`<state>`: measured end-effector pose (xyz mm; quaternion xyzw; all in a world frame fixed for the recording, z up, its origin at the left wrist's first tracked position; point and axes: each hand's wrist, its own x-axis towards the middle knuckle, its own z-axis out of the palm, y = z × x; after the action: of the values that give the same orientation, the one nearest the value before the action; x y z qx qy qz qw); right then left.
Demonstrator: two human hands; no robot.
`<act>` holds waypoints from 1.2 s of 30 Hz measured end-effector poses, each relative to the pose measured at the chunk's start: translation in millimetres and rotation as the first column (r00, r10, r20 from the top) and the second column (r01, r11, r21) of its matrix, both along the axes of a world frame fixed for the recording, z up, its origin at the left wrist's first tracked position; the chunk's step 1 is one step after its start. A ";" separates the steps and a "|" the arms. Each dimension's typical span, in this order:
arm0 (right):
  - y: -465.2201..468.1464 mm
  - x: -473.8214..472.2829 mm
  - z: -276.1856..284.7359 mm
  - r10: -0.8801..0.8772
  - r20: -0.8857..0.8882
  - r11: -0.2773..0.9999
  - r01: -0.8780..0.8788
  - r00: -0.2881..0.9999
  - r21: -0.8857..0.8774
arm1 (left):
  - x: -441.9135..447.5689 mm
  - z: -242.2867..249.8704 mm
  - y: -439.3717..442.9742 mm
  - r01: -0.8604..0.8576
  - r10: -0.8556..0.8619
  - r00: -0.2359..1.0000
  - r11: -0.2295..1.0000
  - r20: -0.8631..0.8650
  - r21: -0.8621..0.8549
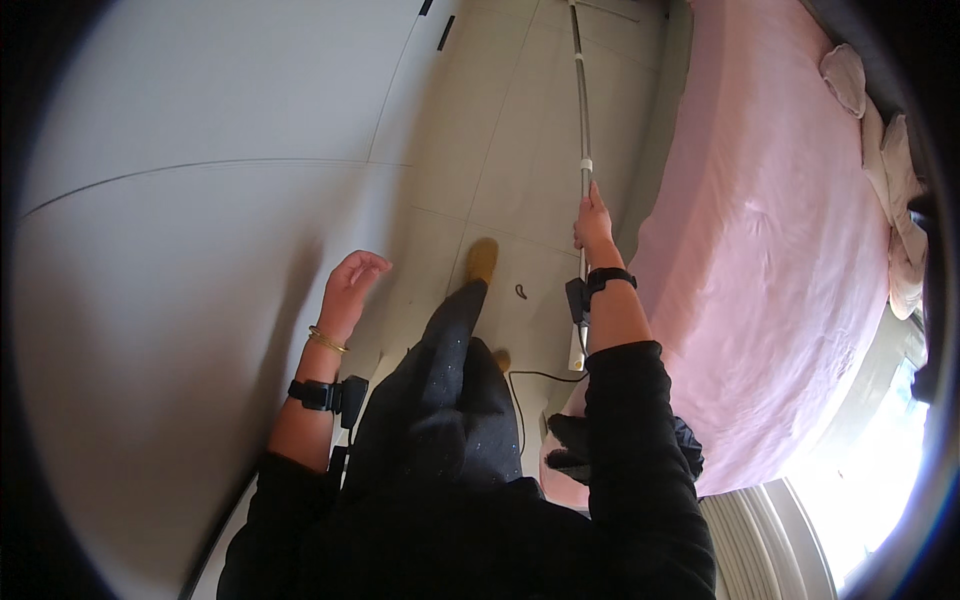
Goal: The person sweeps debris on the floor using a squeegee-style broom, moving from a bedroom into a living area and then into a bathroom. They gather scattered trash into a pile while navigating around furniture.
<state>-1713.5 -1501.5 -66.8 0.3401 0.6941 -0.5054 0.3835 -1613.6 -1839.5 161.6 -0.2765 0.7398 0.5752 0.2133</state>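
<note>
My right hand (593,225) is wrapped around a long metal pole (581,97) with white collars, one finger stretched along it. The pole's white lower end (577,352) hangs beside my right forearm. Its far end meets the top edge of the picture, where a thin bar (611,10) shows; what is fixed there is mostly cut off. To the left, my left hand (352,281) hovers before the white cabinet doors (225,247), fingers loosely bent, with nothing visible in it. I cannot tell whether it touches the doors.
A bed with a pink cover (772,247) runs along the right side, with pillows (900,172) at its far edge. A small dark loop (520,292) lies on the tiled floor (495,180) by my yellow slipper (482,259). A dark cable (547,374) hangs near my right arm.
</note>
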 end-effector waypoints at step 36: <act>193.3 815.2 247.2 -0.051 -0.056 0.984 0.041 0.997 -0.172 | 460.7 251.7 58.0 0.083 -0.126 0.979 0.965 -0.162 -0.251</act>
<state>-898.3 -1308.3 180.4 0.3064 0.6513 -0.5819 0.3785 -1152.9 -1781.5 413.4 -0.2089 0.8341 0.4905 0.1416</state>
